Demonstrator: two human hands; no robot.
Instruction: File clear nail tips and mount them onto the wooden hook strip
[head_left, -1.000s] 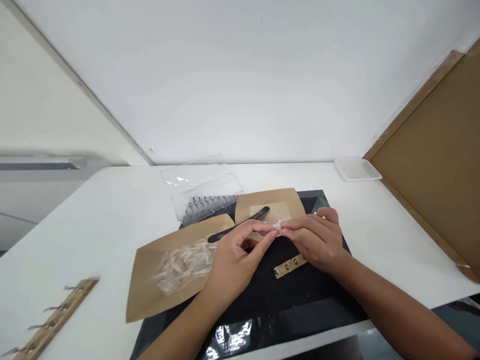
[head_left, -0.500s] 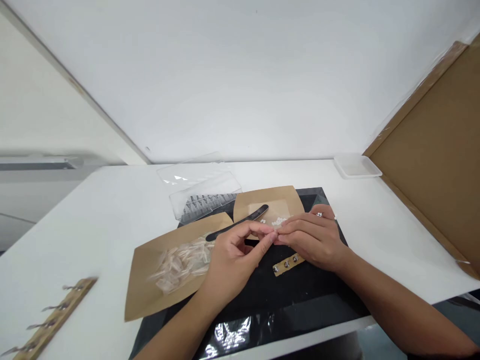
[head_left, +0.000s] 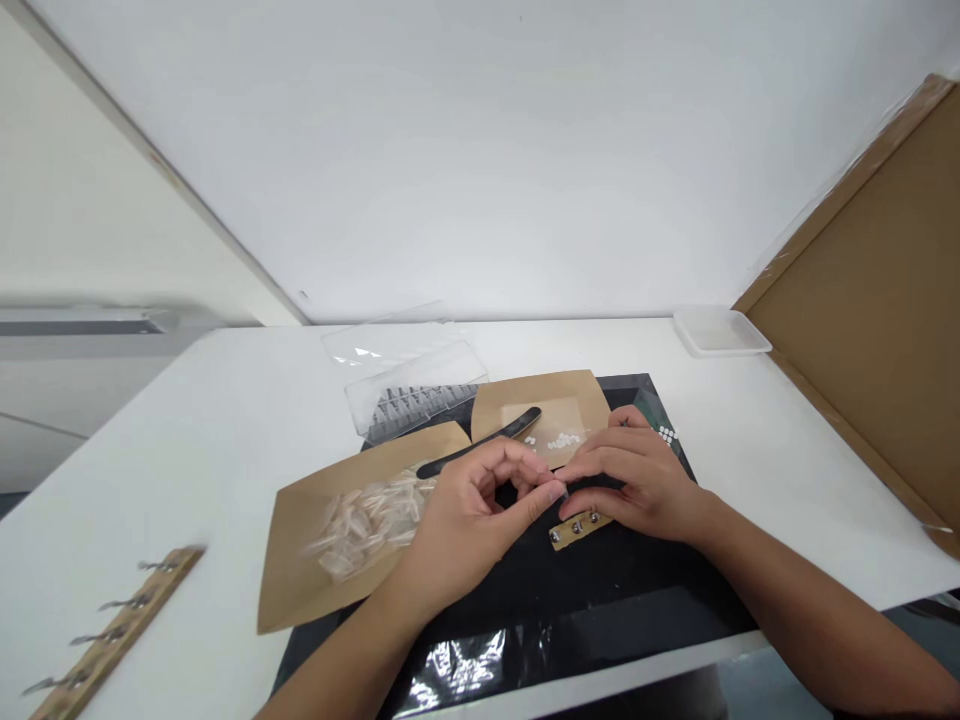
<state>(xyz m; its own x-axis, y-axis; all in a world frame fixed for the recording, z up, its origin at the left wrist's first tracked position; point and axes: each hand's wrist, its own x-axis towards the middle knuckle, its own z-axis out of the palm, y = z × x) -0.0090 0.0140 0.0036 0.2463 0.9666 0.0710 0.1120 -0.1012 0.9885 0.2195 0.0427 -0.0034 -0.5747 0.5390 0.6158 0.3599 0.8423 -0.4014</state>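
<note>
Studded strip slants away rightward, right hand nearer it, thumb and fingers parted. I see left hand pinching a small clear piece near strip's left end; piece's axis unclear. White dots beyond strip.

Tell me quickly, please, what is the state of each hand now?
Left hand: closed, thumb and forefinger pinching a small piece, too tiny to identify.
Right hand: partly open, thumb apart from forefinger; whether it touches the small piece cannot be told.
</note>
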